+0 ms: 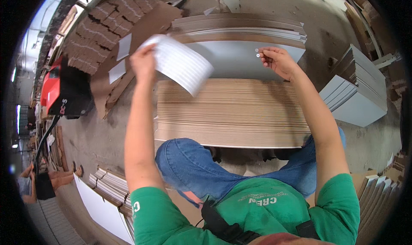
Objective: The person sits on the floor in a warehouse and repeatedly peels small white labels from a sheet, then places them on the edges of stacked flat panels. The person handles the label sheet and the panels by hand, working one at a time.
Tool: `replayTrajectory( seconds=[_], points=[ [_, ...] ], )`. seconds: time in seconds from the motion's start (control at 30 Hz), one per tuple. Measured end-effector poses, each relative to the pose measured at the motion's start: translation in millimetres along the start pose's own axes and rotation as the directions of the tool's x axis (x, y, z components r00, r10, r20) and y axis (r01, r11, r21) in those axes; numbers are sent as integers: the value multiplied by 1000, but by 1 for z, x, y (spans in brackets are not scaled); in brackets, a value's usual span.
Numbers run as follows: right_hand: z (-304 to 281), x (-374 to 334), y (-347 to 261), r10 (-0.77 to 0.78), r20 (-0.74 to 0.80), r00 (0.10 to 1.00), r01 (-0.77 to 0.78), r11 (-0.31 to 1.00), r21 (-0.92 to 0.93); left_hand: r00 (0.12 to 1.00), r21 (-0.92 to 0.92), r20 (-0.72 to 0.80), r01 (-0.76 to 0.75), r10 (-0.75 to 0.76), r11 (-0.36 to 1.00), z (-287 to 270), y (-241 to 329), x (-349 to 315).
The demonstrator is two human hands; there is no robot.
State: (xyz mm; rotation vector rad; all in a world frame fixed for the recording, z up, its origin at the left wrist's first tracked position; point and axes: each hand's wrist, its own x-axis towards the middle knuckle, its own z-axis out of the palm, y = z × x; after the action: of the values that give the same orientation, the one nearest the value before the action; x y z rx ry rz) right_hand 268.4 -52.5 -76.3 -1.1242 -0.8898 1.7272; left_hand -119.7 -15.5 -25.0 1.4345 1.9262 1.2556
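Observation:
My left hand is closed on the edge of a white sheet marked with faint rows and smeared by motion. It hangs in the air above the left end of the stacks. My right hand is raised on the other side, thumb and fingers pinched. Two small round white stickers show at its fingertips. Between my knees stands a tight row of cardboard panels, brown edges upward. Just beyond it a white panel face leans against more panels standing on edge.
At the left are torn brown cardboard with white papers, and a red and black machine. White-faced panels stand at the right and lower left. A person is at the far left.

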Motion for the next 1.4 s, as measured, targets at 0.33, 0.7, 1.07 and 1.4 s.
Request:
replayTrajectory(
  seconds=[0.33,0.7,1.07,1.4],
  points=[
    [-82,80,61,-457,272,847,-12,-529,-849,978,440,-99,208,-183,874,76,-94,84],
    [-95,71,32,-672,72,737,82,-17,-997,895,-63,-176,405,-410,912,108,-106,76],
    [-112,90,11,-510,127,851,222,130,-966,917,47,57,391,-394,919,114,-85,91],
    [-129,106,18,-772,279,572,9,-335,-942,918,72,-142,384,-371,921,125,-95,105]
  ],
)
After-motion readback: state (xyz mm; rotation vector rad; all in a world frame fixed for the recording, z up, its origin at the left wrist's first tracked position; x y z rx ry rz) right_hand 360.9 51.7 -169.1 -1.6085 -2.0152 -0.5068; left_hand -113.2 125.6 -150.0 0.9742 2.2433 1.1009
